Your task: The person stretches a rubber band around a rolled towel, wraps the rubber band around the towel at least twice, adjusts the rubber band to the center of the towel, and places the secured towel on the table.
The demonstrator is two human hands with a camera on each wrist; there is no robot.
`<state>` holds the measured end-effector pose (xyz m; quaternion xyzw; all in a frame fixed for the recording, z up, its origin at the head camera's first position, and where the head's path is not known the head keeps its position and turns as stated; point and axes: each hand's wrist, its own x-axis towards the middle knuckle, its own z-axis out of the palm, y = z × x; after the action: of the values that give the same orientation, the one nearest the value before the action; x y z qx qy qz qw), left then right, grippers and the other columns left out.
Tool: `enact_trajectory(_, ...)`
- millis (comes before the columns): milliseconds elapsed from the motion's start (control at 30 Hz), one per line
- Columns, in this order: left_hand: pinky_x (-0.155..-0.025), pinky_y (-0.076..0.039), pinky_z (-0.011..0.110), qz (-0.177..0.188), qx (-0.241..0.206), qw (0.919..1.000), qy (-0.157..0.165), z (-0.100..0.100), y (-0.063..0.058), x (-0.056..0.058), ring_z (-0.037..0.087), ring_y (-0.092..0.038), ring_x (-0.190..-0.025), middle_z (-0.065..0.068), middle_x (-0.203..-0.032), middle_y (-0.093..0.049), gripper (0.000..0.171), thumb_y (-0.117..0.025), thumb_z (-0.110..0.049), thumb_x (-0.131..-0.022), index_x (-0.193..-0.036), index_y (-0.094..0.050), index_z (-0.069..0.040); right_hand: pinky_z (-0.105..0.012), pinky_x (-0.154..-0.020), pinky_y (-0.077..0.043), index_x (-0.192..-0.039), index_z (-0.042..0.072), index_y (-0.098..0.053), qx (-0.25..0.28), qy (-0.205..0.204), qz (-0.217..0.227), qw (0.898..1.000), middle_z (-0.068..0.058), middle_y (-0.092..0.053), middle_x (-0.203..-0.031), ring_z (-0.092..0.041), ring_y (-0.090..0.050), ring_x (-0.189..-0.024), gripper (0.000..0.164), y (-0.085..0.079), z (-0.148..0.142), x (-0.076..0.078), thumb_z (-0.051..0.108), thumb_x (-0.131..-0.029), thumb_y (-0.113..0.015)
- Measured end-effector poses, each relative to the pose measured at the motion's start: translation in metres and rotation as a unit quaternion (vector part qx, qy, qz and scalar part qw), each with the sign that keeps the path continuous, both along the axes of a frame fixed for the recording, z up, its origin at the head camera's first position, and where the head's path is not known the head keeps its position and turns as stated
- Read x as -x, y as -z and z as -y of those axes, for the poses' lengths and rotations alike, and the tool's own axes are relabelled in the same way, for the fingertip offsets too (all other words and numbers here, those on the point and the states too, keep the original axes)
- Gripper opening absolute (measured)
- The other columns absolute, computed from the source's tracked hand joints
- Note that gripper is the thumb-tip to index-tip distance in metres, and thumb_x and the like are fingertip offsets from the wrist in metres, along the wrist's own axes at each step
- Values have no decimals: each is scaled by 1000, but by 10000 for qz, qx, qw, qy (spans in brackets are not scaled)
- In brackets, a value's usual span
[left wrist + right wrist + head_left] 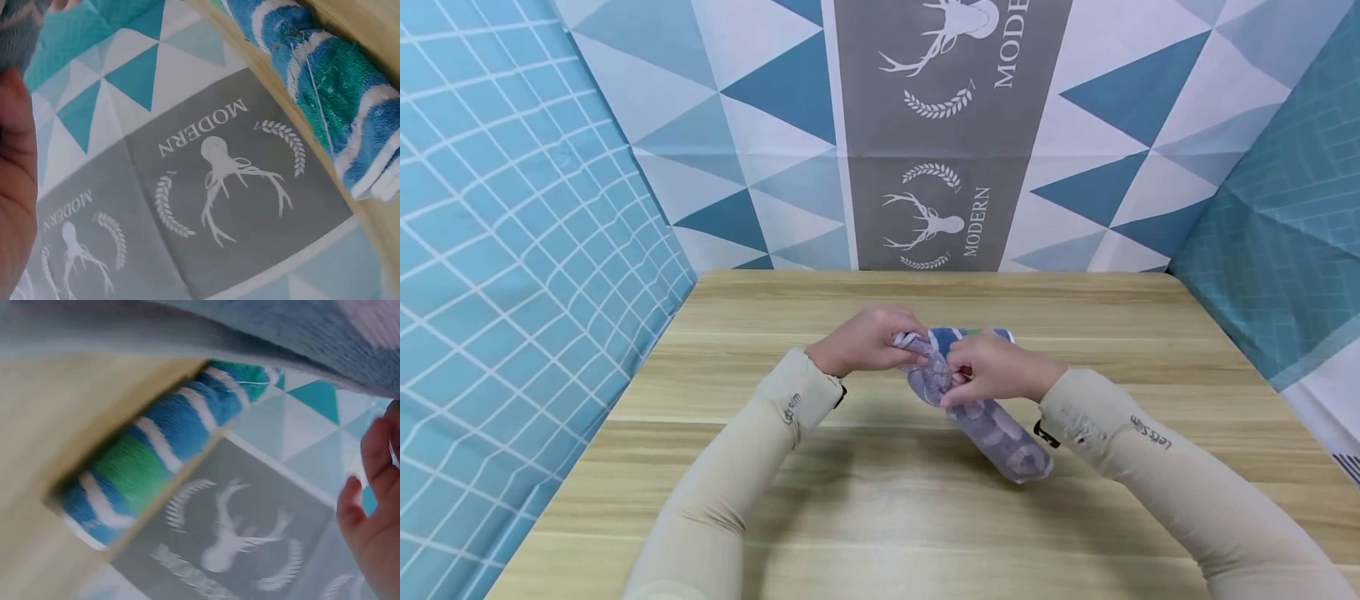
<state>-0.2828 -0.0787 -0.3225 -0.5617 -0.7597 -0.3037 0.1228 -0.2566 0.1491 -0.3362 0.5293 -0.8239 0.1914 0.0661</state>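
A purple-grey towel (1011,450) with a pale floral pattern is rolled into a long bundle, slanting down to the right above the table. My left hand (874,337) pinches its bunched upper left end. Close beside it, the curled fingers of my right hand (1000,368) pinch the same towel near its middle; exactly what lies between those fingertips is hidden. Behind the hands lies a second rolled towel (131,465), blue and green with white wavy stripes. In the left wrist view, thin strands cross this striped towel (356,106).
The wooden table (880,533) carries both towels. A printed backdrop (925,208) with deer and triangles stands behind its far edge. Blue gridded sheeting (512,275) walls the left side, and teal sheeting (1277,242) the right.
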Motion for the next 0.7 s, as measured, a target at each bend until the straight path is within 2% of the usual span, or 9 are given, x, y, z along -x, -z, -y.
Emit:
enact_trajectory(67, -71, -50, 22, -232, 82, 9995, -184, -4, -1, -1, 16, -64, -74, 8, -82, -68, 15, -78, -8, -77, -87, -70, 0, -31, -61, -35, -57, 19, -46, -276, 85, -942, 9951, 11, -40, -64, -6, -40, -60, 42, -2, 2, -8, 36, -69, -83)
enact_trajectory(167, -69, -50, 22, -484, 95, 9977, -461, -8, -1, -2, 17, -64, -71, 8, -80, -69, 11, -75, -7, -78, -85, -70, 0, -32, -62, -33, -57, 22, -46, -523, 104, -2167, 9748, 9, -41, -68, -11, -41, -65, 43, -4, 7, -19, 43, -64, -83)
enact_trajectory(233, -66, -50, 22, -648, 40, 9959, -622, -11, -1, -2, 16, -63, -68, 6, -77, -68, 8, -74, -7, -79, -82, -70, -1, -32, -63, -34, -58, 21, -47, -470, 36, -2581, 9650, 7, -44, -70, -13, -43, -66, 41, -3, 10, -25, 37, -65, -83)
enact_trajectory(300, -63, -48, 22, -916, 54, 9928, -770, -15, -1, -4, 14, -60, -64, 4, -72, -66, 8, -72, -8, -82, -77, -68, -3, -32, -63, -35, -59, 19, -47, -378, 55, -2787, 9596, 6, -48, -71, -14, -46, -68, 38, -2, 13, -30, 31, -68, -81)
enact_trajectory(367, -59, -45, 22, -1114, 116, 9895, -913, -20, -2, -5, 12, -55, -58, 1, -66, -61, 13, -70, -10, -84, -73, -64, -5, -34, -65, -37, -60, 18, -48, -258, 216, -2741, 9611, 5, -50, -69, -14, -48, -67, 33, -1, 17, -34, 25, -71, -78)
enact_trajectory(433, -56, -42, 22, -1184, 158, 9867, -1103, -25, -3, -7, 11, -49, -55, -1, -62, -56, 17, -69, -11, -84, -70, -62, -7, -35, -66, -37, -59, 17, -46, -127, 561, -2395, 9692, 6, -48, -65, -12, -48, -63, 32, -1, 19, -37, 21, -76, -73)
enact_trajectory(567, -52, -38, 22, -858, -32, 9823, -1667, -29, -5, -12, 8, -40, -52, -4, -56, -47, 21, -71, -9, -80, -64, -58, -7, -42, -69, -36, -61, 17, -46, 377, 1285, -1405, 9810, 8, -42, -59, -10, -44, -56, 31, -4, 20, -37, 16, -84, -67)
enact_trajectory(633, -51, -38, 22, -733, -199, 9785, -1919, -31, -6, -15, 7, -39, -52, -5, -55, -45, 22, -72, -8, -78, -62, -57, -8, -45, -71, -35, -69, 15, -50, 545, 1366, -1052, 9835, 9, -44, -61, -11, -45, -59, 24, -5, 20, -37, 15, -88, -65)
enact_trajectory(700, -50, -38, 24, -731, -241, 9756, -2058, -33, -8, -16, 8, -39, -51, -5, -54, -44, 25, -71, -9, -78, -60, -54, -9, -50, -74, -36, -75, 14, -54, 554, 1317, -1060, 9840, 9, -48, -62, -13, -48, -63, 18, -5, 19, -38, 15, -89, -64)
